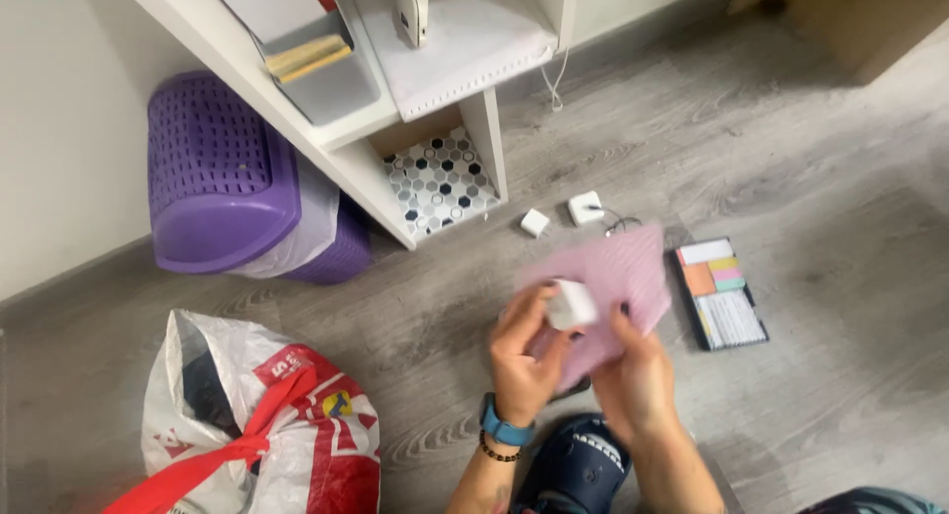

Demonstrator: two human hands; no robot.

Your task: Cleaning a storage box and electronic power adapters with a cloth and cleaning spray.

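Observation:
My left hand (522, 354) holds a small white block-shaped object (571, 304), blurred by motion, against a pink cloth (623, 277). My right hand (633, 374) grips the lower edge of that pink cloth, which hangs above the grey wood floor. A blue watch and a bead bracelet sit on my left wrist. Both hands are close together over my dark blue slipper (576, 467).
On the floor lie two small white chargers (535, 222) (586, 208) with a cable, and a black tray of coloured sticky notes (721, 292). A white shelf unit (435, 69), a purple laundry basket (222, 178) and a red-and-white shopping bag (257, 425) stand to the left.

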